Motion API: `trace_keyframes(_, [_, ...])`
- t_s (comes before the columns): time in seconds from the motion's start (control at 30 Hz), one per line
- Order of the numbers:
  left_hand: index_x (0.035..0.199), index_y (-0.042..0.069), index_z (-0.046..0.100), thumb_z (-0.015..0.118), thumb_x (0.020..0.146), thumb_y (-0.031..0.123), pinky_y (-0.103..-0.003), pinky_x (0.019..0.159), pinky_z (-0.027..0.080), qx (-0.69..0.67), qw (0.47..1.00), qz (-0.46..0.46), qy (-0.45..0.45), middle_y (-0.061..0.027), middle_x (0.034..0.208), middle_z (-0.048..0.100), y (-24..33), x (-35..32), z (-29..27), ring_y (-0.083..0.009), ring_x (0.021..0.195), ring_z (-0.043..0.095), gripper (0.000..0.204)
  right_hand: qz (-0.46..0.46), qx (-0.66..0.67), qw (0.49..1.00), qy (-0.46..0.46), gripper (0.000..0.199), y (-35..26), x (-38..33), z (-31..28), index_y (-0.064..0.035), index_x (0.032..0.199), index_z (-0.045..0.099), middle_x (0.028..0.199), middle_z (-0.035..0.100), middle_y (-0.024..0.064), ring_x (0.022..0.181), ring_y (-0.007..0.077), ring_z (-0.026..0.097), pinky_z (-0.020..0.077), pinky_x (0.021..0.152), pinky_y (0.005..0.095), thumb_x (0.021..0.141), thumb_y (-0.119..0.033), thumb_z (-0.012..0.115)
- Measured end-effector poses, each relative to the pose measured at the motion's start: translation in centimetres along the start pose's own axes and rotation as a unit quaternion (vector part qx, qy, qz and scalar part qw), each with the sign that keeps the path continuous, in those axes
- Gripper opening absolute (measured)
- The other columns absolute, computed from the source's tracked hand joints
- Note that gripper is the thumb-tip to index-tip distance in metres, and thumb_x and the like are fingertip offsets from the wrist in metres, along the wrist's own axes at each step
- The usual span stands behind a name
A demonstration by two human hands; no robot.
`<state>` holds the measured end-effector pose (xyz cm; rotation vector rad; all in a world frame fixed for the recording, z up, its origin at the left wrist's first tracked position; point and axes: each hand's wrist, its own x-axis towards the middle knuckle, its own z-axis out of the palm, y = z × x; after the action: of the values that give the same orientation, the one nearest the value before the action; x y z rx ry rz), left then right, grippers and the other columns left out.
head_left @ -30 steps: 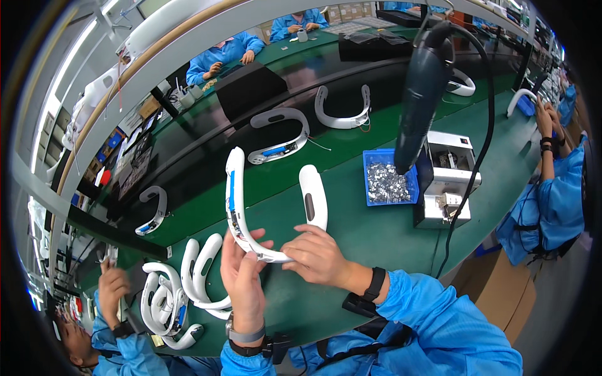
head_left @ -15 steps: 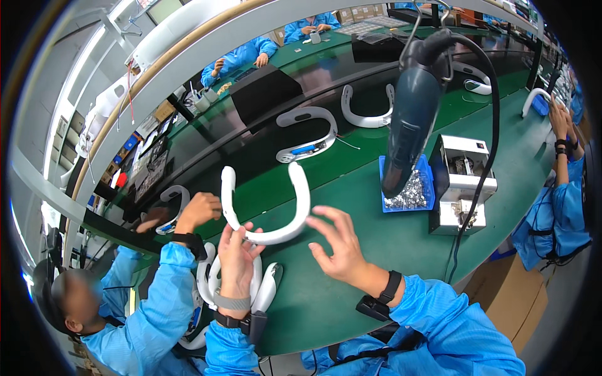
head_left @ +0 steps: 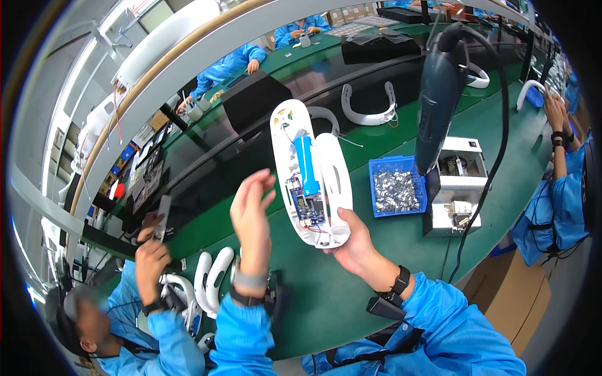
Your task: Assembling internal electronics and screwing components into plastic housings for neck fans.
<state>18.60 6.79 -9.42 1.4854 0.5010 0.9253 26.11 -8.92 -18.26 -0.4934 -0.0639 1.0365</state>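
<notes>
My right hand (head_left: pixel 357 246) is closed on the lower end of a white U-shaped neck fan (head_left: pixel 337 172), thumb on the near side. The fan stands raised over the green bench, its inside turned toward me. A blue battery cell (head_left: pixel 305 164) and a circuit board (head_left: pixel 307 208) with thin wires lie in its uncovered arm. To the left of the fan, my left hand (head_left: pixel 253 210) is raised and apart from it, fingers extended and nothing in them.
A blue bin (head_left: pixel 401 210) of small metal parts stands beside a white-and-black bench machine (head_left: pixel 461 178). Above hangs a dark electric screwdriver (head_left: pixel 436 100) with its cable. Another neck fan (head_left: pixel 370 119) rests on the conveyor. More white fan shells (head_left: pixel 213 279) lie near a co-worker's hands (head_left: pixel 152 257) at left.
The neck fan has passed from my left hand to my right and turned, now showing its battery and board. My left hand has let go. The co-worker at left now holds a piece up.
</notes>
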Motion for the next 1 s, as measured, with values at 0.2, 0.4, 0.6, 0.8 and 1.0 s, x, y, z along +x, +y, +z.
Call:
trace_keyframes(0.2, [0.108,0.002,0.072,0.063,0.092,0.025,-0.038,0.083,0.054,0.422,0.890,0.102,-0.139,-0.0167,0.105,0.073,-8.1,12.8,8.8,-0.0290,0.095,0.070,0.030,-0.063,0.016,0.998,-0.006,0.044,-0.9,0.5,-0.7,-0.0075,0.137,0.040,0.081,0.062,0.0094,0.066,0.0199,0.064,0.0536,0.054,0.0351,0.100,-0.029,0.046])
trace_keyframes(0.4, [0.098,0.002,0.075,0.066,0.088,0.028,-0.041,0.082,0.054,0.440,0.798,0.330,-0.247,-0.0184,0.090,0.073,-16.4,20.0,15.0,-0.0347,0.089,0.071,0.029,-0.020,0.030,0.998,-0.046,0.041,-2.1,-0.1,0.0,-0.0002,0.107,0.055,0.077,0.060,0.0102,0.065,0.0210,0.064,0.0558,0.057,0.0344,0.092,-0.039,0.059])
trace_keyframes(0.6, [0.098,0.002,0.074,0.066,0.087,0.027,-0.042,0.082,0.054,0.443,0.800,0.311,-0.260,-0.0188,0.090,0.073,-17.9,22.3,20.8,-0.0350,0.089,0.070,0.029,-0.106,0.045,0.992,0.046,0.024,-0.5,1.2,-2.8,-0.0021,0.115,0.063,0.103,0.069,0.0093,0.092,0.0175,0.068,0.0575,0.081,0.0336,0.092,-0.011,0.063])
trace_keyframes(0.8, [0.098,0.002,0.074,0.066,0.087,0.026,-0.042,0.082,0.054,0.498,0.802,0.239,-0.226,-0.0192,0.091,0.073,-18.0,22.0,15.6,-0.0353,0.089,0.070,0.028,-0.024,0.106,0.988,0.105,0.034,-2.0,0.5,0.1,-0.0067,0.123,0.051,0.100,0.065,0.0071,0.080,0.0187,0.066,0.0569,0.068,0.0356,0.101,-0.033,0.053])
trace_keyframes(1.0, [0.098,0.002,0.074,0.066,0.086,0.025,-0.042,0.082,0.054,0.565,0.791,0.173,-0.158,-0.0196,0.091,0.073,-13.8,21.1,4.0,-0.0356,0.089,0.070,0.027,-0.084,0.017,0.996,0.000,0.030,-1.5,1.2,-1.2,-0.0094,0.125,0.046,0.089,0.065,0.0103,0.060,0.0215,0.064,0.0510,0.049,0.0324,0.103,-0.031,0.048])
